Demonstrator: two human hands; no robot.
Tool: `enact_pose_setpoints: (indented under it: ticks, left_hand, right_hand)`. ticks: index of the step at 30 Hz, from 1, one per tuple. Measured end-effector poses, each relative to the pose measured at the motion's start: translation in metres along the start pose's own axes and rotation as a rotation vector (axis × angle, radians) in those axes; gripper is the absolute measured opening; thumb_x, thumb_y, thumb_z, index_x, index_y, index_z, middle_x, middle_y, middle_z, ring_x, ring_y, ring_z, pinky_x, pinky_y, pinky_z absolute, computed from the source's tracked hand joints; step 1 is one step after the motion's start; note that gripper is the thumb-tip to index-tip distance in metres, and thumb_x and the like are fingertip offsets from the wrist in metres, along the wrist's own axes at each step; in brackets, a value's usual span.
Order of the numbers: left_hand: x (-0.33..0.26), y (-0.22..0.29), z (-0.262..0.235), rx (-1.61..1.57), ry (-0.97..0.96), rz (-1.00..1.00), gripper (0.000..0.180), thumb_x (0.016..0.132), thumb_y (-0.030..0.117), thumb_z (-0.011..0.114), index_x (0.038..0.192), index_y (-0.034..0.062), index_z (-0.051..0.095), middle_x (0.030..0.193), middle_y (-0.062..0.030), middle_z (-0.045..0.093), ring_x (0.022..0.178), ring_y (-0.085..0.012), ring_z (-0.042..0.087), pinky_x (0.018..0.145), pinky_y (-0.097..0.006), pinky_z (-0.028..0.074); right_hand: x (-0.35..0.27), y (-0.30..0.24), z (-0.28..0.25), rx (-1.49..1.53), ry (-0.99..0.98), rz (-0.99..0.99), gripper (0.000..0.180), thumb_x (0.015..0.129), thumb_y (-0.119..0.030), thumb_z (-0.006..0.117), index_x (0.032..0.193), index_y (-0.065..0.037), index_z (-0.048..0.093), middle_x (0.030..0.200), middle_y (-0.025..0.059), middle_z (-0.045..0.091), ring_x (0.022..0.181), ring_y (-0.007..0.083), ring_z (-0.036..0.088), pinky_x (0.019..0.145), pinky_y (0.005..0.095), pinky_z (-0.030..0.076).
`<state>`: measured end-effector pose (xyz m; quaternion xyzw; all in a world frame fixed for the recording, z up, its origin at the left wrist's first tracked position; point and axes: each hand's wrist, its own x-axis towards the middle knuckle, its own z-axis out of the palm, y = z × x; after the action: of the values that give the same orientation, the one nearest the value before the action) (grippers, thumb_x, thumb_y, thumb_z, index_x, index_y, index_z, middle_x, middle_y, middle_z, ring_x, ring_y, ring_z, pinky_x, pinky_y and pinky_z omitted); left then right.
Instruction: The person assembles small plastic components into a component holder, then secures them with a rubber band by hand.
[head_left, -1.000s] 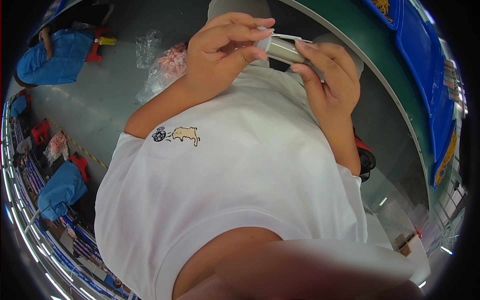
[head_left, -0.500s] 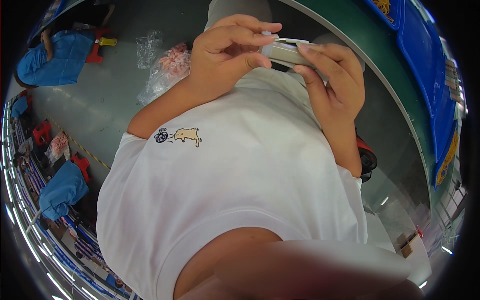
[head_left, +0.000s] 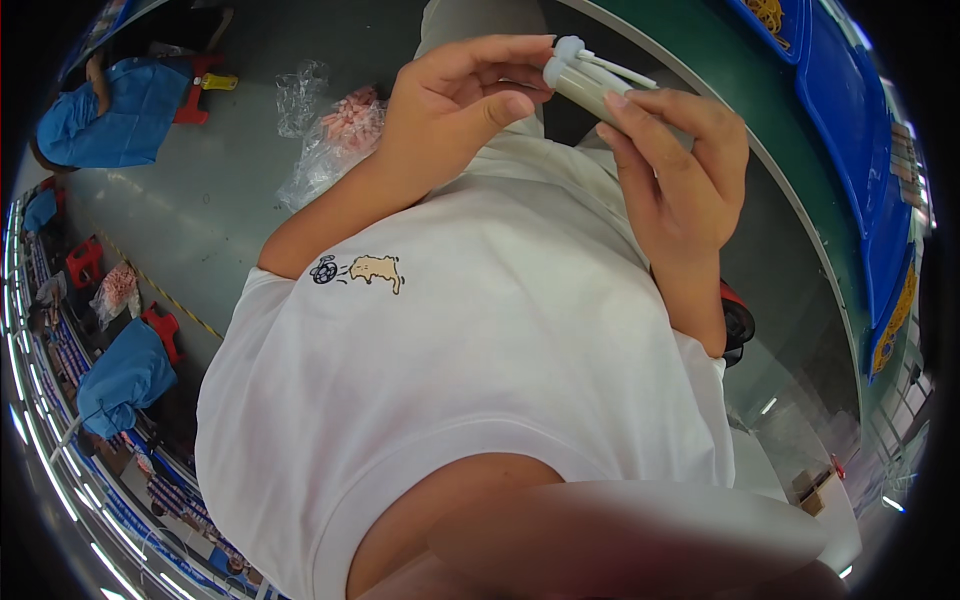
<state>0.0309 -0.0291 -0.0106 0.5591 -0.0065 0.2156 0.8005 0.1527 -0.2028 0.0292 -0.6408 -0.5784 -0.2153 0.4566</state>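
Head view: both hands, left hand (head_left: 455,115) and right hand (head_left: 680,170), grip white tube (head_left: 585,80).

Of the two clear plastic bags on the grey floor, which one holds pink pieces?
The larger plastic bag, lying closer to the left hand. The smaller plastic bag beyond it looks crumpled and empty.

Bright, even overhead light fills the scene, with small glints on the grey floor (head_left: 190,215) and soft shadows only; the fisheye bends everything toward a black rim, and a blurred, out-of-focus skin-toned shape fills the lower edge
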Motion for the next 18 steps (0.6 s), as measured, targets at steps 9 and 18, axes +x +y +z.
enact_pose_setpoints:
  ticks: [9, 18]
  left_hand:
    - [-0.003, 0.001, -0.011, 0.052, -0.066, 0.085, 0.04, 0.085, 0.012, 0.073, 0.118, -0.0021, 0.057, 0.128, -0.0214, 0.057, 0.11, -0.0235, 0.061, 0.094, -0.037, 0.052]
    - [-0.005, -0.001, -0.008, -0.049, -0.017, 0.071, 0.037, 0.082, -0.001, 0.072, 0.116, -0.0036, 0.06, 0.111, -0.0131, 0.066, 0.098, -0.019, 0.065, 0.084, -0.03, 0.055]
  right_hand:
    - [-0.003, -0.004, 0.002, 0.002, 0.027, -0.123, 0.036, 0.059, -0.007, 0.082, 0.094, -0.01, 0.073, 0.096, 0.0009, 0.07, 0.077, 0.0184, 0.054, 0.063, 0.0267, 0.046]
    - [0.002, -0.005, 0.003, -0.023, 0.008, -0.127, 0.034, 0.059, -0.007, 0.08, 0.093, -0.01, 0.073, 0.095, 0.001, 0.07, 0.075, 0.018, 0.054, 0.064, 0.026, 0.045]
